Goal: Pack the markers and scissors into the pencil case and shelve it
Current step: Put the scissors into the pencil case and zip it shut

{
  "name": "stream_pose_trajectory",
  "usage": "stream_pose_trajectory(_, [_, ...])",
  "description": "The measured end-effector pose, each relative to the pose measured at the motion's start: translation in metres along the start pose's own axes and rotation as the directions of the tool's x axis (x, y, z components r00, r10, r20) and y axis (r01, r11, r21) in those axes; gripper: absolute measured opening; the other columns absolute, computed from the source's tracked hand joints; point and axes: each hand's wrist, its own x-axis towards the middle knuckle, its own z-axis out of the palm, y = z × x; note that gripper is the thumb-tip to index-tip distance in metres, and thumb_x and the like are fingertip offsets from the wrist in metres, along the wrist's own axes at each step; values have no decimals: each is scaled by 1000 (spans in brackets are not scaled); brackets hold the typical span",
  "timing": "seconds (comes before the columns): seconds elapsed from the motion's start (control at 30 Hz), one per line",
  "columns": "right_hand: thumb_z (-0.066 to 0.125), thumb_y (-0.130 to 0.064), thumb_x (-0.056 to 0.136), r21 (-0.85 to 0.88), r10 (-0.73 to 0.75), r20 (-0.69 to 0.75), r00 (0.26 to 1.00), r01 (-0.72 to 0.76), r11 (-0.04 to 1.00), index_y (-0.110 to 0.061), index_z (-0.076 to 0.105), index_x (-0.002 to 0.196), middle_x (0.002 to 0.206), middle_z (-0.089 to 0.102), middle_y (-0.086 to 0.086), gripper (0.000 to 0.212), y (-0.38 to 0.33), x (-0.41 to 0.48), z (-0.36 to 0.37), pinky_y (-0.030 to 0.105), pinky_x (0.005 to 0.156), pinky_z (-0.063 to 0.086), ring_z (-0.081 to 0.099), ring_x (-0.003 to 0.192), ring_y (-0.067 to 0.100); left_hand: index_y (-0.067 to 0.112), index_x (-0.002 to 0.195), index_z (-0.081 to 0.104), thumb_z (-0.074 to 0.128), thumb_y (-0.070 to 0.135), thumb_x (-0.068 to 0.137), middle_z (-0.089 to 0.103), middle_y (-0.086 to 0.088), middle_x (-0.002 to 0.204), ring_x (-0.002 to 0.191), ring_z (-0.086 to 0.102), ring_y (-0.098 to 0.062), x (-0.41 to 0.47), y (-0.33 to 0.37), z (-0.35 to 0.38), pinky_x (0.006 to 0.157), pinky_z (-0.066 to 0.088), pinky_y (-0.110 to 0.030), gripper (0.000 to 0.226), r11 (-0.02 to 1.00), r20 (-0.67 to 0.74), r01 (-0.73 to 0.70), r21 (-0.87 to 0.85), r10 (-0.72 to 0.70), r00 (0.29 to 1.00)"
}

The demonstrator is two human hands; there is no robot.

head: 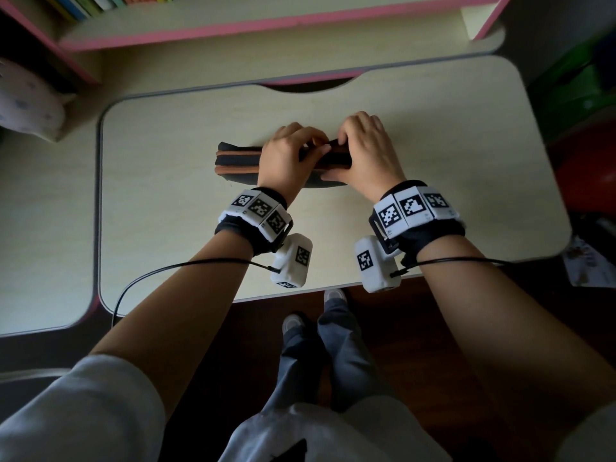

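1. Nearest us are soft pale grey sleeves [83, 411], pushed up past the elbows. Bare forearms run from them up toward the desk. Between the arms we see dark grey trousers [336, 345] and the toes of light shoes [293, 323] on a dark floor.
2. Each wrist carries a black fabric wristband with white square tiles printed in black-and-white codes: one on the left [258, 210], one on the right [411, 206]. A white plastic box [293, 260] hangs under the left band, with a thin black cable [150, 275] plugged into it. The right wrist carries the same kit.
3. The long, narrow black fabric pencil case [236, 160] has two orange-brown stripes running lengthwise. It lies flat near the middle of the desk, its length running left to right. Its left end is bare, and its middle and right end are under the hands.
4. The left hand [286, 158] sits palm down over the case's middle. Its fingers are curled together and clamped on the top of the fabric.
5. The right hand [370, 151] covers the right end. Its fingers are curled over the far edge and its thumb lies along the near side, gripping the case. The fingertips of both hands meet on top; we cannot tell which part they pinch.
6. The cream laminate desk [166, 211] is smooth and matte, with rounded corners and a grey rim. Beyond it are a cream shelf with pink edging [233, 31] and upright coloured book spines [100, 5] at top left.
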Motion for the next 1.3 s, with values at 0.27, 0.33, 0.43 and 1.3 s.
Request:
stream_pose_trajectory(0.27, [65,-17,83,4,26,31,999,-26,1000,-6,55,113,119,57,10,34,-7,7,14,37,86,43,52,113,28,4,86,63,59,24,82,62,-13,97,95,54,-29,4,3,-2,78,43,-38,21,995,-75,57,87,-51,996])
stream_pose_trajectory(0.33, [62,-15,84,-9,54,26,998,-54,999,-6,55,111,117,57,10,29,-8,9,16,37,82,44,52,112,28,6,87,63,56,27,82,61,-11,100,98,53,-30,4,3,-1,80,40,-38,22,984,-90,66,168,-52,995])
stream_pose_trajectory(0.43, [60,-13,86,-23,86,12,996,-85,996,-7,55,111,117,57,10,26,-9,10,16,37,78,46,53,111,29,7,90,62,52,29,84,60,-11,103,99,51,-32,3,-4,-4,84,37,-40,25,963,-97,75,257,-51,994])
stream_pose_trajectory(1.3, [64,-27,84,-91,-99,110,989,109,990,-18,51,126,121,62,6,45,-80,39,33,40,102,32,54,115,28,2,84,65,61,16,76,63,-18,96,93,55,-33,-6,-55,-58,76,41,-32,17,962,-246,271,30,-255,935])
